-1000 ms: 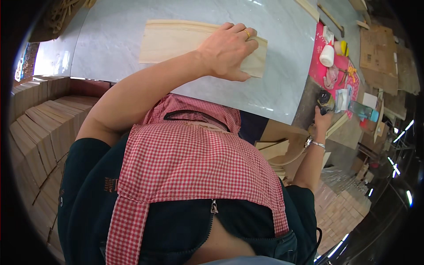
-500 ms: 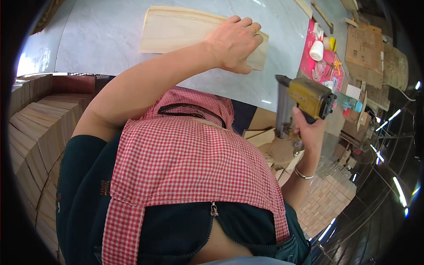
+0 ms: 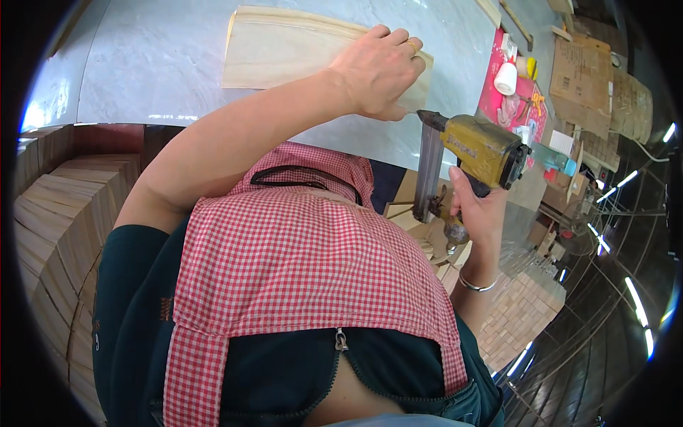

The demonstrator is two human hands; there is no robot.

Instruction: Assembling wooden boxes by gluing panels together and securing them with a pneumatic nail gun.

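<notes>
Setting: a woodworking workshop. Evidence: stacks of cut pale wooden blocks (image 3: 50, 235) piled at the left of the pale grey marbled worktop (image 3: 163, 64), more stacked wood pieces (image 3: 523, 317) on the floor at lower right, and a flat pale wood panel (image 3: 284, 50) lying on the worktop. Also noted: a yellow pneumatic nail gun (image 3: 477, 153) at the bench edge, brown cardboard boxes (image 3: 580, 67) and a white glue bottle (image 3: 506, 77) on a pink mat (image 3: 498, 107) at the far right.

Pale wooden board (image 3: 284, 50): flat on the grey table top, long side across the view, near edge curved, right end covered. Yellow nail gun (image 3: 478, 151): held off the table, nose touching the board's right near corner
</notes>
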